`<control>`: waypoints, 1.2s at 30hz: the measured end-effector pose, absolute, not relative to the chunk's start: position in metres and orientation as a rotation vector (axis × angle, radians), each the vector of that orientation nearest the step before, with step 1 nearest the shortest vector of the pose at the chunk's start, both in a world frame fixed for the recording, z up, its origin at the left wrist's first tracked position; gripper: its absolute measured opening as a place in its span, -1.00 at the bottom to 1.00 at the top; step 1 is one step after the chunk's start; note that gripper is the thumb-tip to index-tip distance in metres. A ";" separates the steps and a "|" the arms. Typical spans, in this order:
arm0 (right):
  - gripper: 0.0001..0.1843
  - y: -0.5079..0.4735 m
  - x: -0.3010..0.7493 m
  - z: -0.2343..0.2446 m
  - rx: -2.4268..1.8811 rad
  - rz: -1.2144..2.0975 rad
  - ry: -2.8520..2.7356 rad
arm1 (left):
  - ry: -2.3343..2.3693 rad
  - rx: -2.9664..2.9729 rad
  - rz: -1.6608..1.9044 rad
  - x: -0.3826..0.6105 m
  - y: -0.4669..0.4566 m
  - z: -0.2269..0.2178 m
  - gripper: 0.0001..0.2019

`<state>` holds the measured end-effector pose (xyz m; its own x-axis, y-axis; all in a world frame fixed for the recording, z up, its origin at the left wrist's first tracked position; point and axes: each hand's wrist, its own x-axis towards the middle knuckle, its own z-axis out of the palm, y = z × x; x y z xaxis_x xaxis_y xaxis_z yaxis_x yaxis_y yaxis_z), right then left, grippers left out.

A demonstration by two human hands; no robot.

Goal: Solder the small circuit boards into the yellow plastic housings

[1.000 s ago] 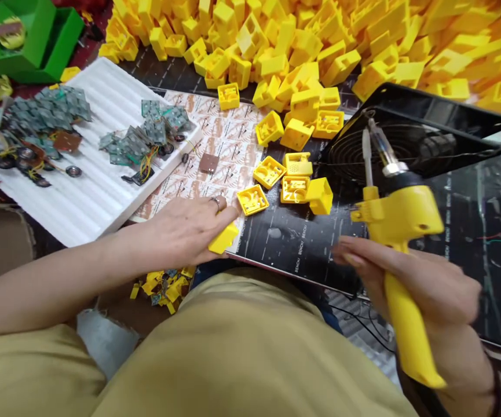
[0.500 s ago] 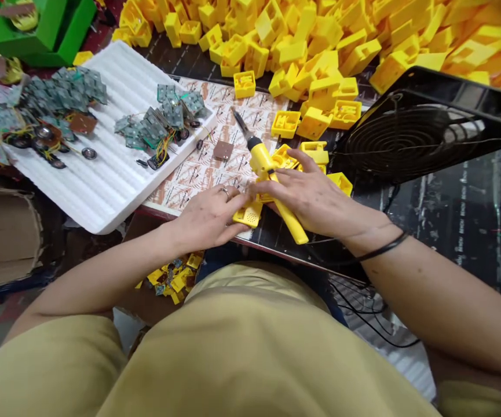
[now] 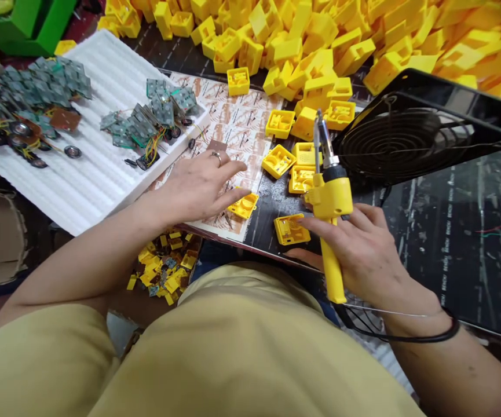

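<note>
Soldering iron (image 3: 332,200) smooth plas w/ shiny metal tip (image 3: 327,148); tray (image 3: 96,165) matt ribbed foam; shirt (image 3: 233,336) cloth.

On worktop (image 3: 428,237), foam tray (image 3: 96,171) lies toward left, two clusters of circuit boards (image 3: 136,128) on it, casing heap (image 3: 311,29) along far edge, fan (image 3: 384,147) at right before heap, two single casings (image 3: 292,230) close to near edge, small parts (image 3: 169,275) below that edge.

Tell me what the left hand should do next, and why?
Perhaps the left hand should pinch the yellow plastic casing partly hidden beneath it: that hand looks open and is right there, while the right hand holds the yellow soldering gun.
</note>
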<state>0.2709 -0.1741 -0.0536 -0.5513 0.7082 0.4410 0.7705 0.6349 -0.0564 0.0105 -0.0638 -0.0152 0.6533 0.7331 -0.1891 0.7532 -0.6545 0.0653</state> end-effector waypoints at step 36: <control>-0.71 -0.141 0.313 -0.062 -1.301 -0.253 -2.331 | 0.984 1.991 0.691 -0.003 -0.004 0.054 -0.65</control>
